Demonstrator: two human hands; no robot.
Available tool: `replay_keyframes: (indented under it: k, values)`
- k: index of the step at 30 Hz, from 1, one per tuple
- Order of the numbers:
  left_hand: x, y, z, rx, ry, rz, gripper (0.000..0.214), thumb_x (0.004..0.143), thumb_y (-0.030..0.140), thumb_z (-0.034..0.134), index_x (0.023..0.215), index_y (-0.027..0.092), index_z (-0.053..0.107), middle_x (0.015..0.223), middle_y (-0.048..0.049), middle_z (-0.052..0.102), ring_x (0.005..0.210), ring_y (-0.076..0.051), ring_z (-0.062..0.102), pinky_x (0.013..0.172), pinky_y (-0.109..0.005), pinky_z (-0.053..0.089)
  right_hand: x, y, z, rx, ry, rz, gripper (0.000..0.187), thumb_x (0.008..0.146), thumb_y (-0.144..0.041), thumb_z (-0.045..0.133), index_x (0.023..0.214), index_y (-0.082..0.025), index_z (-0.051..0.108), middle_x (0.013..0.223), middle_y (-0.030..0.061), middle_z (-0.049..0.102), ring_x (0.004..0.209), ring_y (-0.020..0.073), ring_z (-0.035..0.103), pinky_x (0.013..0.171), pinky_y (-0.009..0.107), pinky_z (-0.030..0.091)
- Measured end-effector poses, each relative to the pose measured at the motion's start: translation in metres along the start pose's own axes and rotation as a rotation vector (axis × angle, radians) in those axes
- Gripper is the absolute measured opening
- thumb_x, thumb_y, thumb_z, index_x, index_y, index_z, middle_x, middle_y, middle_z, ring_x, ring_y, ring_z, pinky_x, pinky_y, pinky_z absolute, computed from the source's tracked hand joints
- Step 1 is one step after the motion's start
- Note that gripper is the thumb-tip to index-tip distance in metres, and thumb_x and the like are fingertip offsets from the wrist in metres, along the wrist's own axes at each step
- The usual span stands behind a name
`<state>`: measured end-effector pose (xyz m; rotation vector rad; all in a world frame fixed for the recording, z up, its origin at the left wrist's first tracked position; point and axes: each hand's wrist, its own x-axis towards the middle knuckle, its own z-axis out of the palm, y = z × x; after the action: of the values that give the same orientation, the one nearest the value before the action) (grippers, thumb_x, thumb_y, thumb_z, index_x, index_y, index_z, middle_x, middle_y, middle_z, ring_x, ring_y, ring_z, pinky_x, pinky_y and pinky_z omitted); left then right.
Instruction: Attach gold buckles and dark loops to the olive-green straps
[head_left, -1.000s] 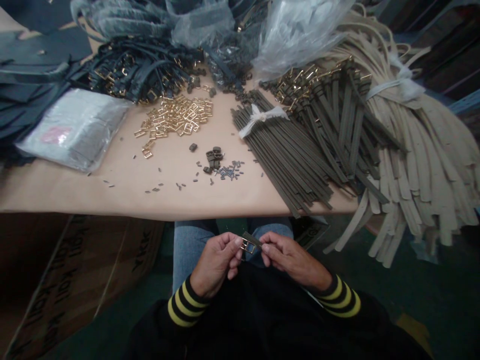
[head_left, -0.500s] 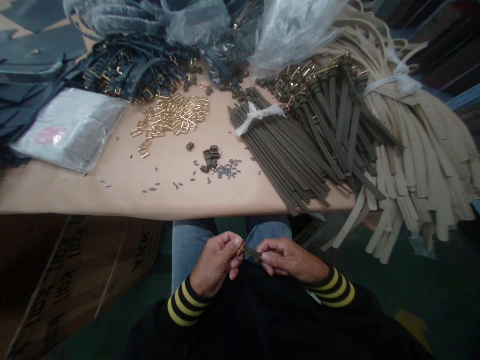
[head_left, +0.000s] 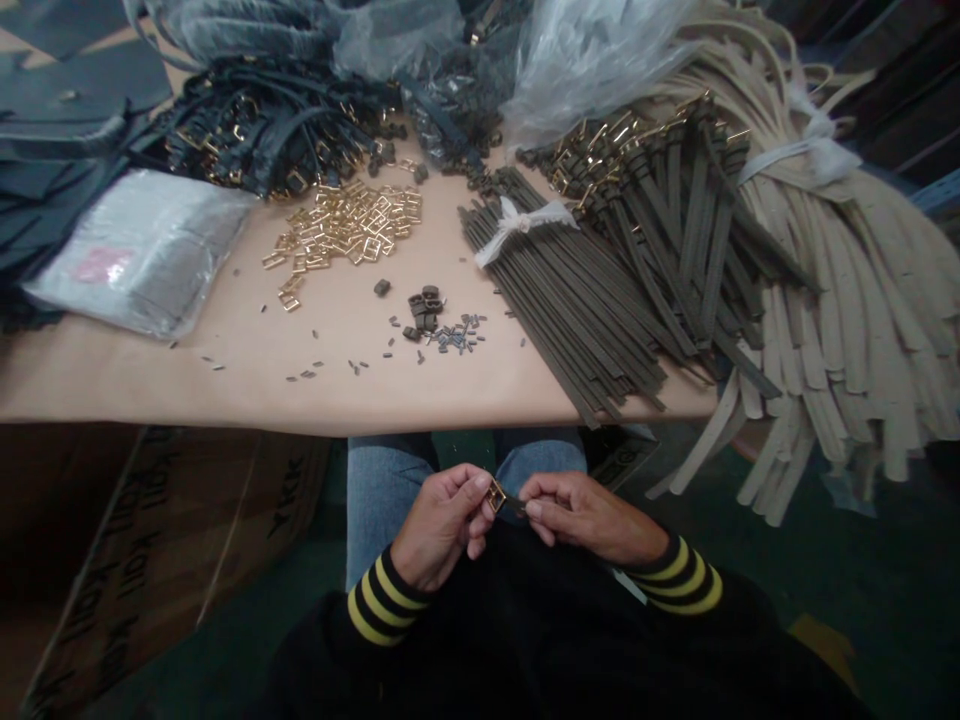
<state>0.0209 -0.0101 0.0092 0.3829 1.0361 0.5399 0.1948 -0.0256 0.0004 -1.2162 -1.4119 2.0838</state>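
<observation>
Over my lap, below the table's front edge, my left hand (head_left: 450,520) pinches a gold buckle (head_left: 496,496) between thumb and fingers. My right hand (head_left: 581,515) is closed on a dark olive strap (head_left: 516,505) that reaches toward the buckle. Whether the strap passes through the buckle's frame is too small to tell. On the table lie a pile of loose gold buckles (head_left: 352,225), several olive strap loops (head_left: 425,308) and scattered small metal pins (head_left: 459,335). A bundle of olive straps (head_left: 562,295) is tied with a white band (head_left: 521,228).
Olive straps with buckles (head_left: 675,220) and a bunch of beige straps (head_left: 847,290) hang over the table's right side. Black buckled straps (head_left: 277,125) and a clear plastic packet (head_left: 142,255) lie left. A cardboard box (head_left: 187,530) stands under the table (head_left: 112,390).
The buckle in my left hand has turned, so its frame now faces up more openly. Both hands appear slightly farther right, as does most of the view.
</observation>
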Motion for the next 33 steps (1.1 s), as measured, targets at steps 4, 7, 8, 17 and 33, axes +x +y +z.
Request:
replay_keyframes:
  k: [4,7,8,17,33]
  values:
    - [0.001,-0.002,0.0,0.057,0.015,0.022,0.029,0.065,0.038,0.062,0.069,0.011,0.054,0.047,0.0059,0.045,0.033,0.0,0.03,0.026,-0.011,0.027,0.0,0.0,-0.001,-0.026,0.019,0.013,0.03,0.081,-0.041,0.04,0.075,-0.013,0.048,0.053,-0.0042,0.045,0.043,0.005,0.031,0.042,0.018,0.023]
    - [0.001,-0.004,0.0,0.171,0.03,0.074,0.032,0.068,0.041,0.057,0.075,0.01,0.057,0.046,0.006,0.044,0.031,-0.001,0.031,0.026,-0.013,0.027,0.0,0.0,0.001,-0.025,0.035,0.017,0.03,0.081,-0.041,0.04,0.074,-0.013,0.048,0.053,-0.0044,0.045,0.043,0.0052,0.031,0.042,0.018,0.023]
    - [0.0,-0.005,0.0,0.215,0.029,0.088,0.033,0.069,0.041,0.055,0.076,0.009,0.058,0.046,0.0059,0.044,0.031,-0.001,0.031,0.026,-0.013,0.028,0.0,-0.001,0.002,-0.028,0.043,0.016,0.029,0.081,-0.041,0.04,0.073,-0.013,0.048,0.052,-0.0045,0.044,0.043,0.0054,0.031,0.043,0.018,0.024]
    - [0.004,-0.011,0.006,0.327,0.136,0.217,0.027,0.066,0.038,0.059,0.076,0.015,0.048,0.049,0.0083,0.043,0.033,-0.002,0.032,0.03,-0.014,0.026,0.008,-0.008,0.02,-0.073,0.224,-0.02,0.022,0.083,-0.032,0.037,0.073,-0.014,0.046,0.055,-0.003,0.047,0.049,0.007,0.04,0.05,0.02,0.032]
    - [0.003,-0.012,0.004,0.182,0.118,0.169,0.033,0.069,0.045,0.054,0.064,0.016,0.04,0.047,0.0068,0.045,0.033,-0.001,0.03,0.031,-0.013,0.023,0.014,-0.006,0.028,0.033,0.327,0.017,0.012,0.076,-0.027,0.046,0.074,-0.015,0.045,0.066,0.0014,0.059,0.045,0.0064,0.051,0.045,0.019,0.042]
